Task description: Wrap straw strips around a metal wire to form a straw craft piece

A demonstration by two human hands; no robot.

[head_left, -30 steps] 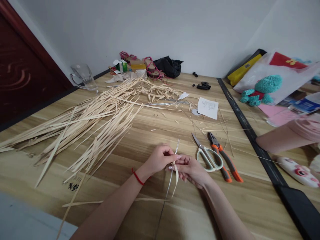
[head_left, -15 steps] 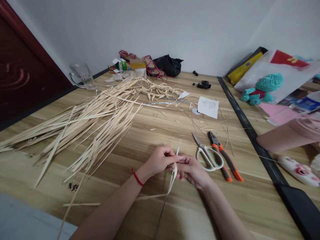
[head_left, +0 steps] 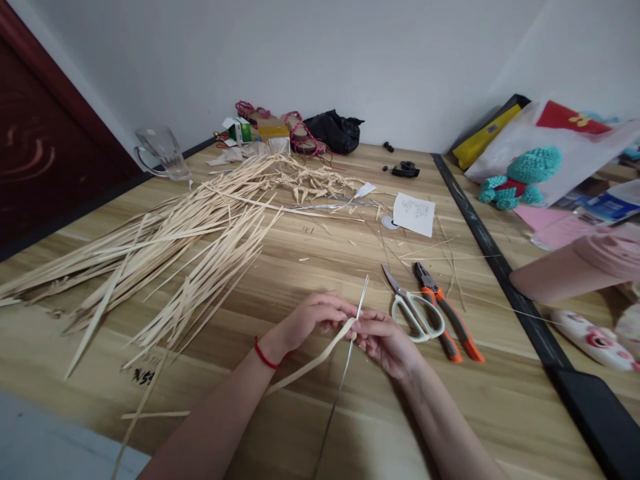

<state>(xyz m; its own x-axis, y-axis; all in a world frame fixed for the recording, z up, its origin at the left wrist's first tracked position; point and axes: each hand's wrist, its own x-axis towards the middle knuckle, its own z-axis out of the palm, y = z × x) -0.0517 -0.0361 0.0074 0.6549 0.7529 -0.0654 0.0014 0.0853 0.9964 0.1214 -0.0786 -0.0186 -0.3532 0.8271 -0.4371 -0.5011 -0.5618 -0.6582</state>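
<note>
Two thin metal wires (head_left: 345, 370) run upright between my hands, their tips standing above the fingers. A pale flat straw strip (head_left: 313, 360) bends around them and trails down to the left under my forearm. My right hand (head_left: 387, 341) pinches the strip against the wires with thumb and fingers. From the other side, my left hand (head_left: 307, 323), with a red cord at the wrist, has its fingers closed at the wires; its fingertips are partly hidden behind the strip. White-handled scissors (head_left: 417, 317) and orange-grey pliers (head_left: 447, 313) lie beside my right hand.
A big heap of straw strips (head_left: 175, 233) covers the table's left side. Behind it are a glass mug (head_left: 163, 153), a black plastic bag (head_left: 334, 132) and a paper note (head_left: 414, 215). At right are a pink cup (head_left: 570, 267) and a turquoise crocheted toy (head_left: 525, 177).
The straw strip has swung from hanging on the right of the wires to stretching out on their left. My left fingers have straightened and shifted slightly; the right hand still pinches.
</note>
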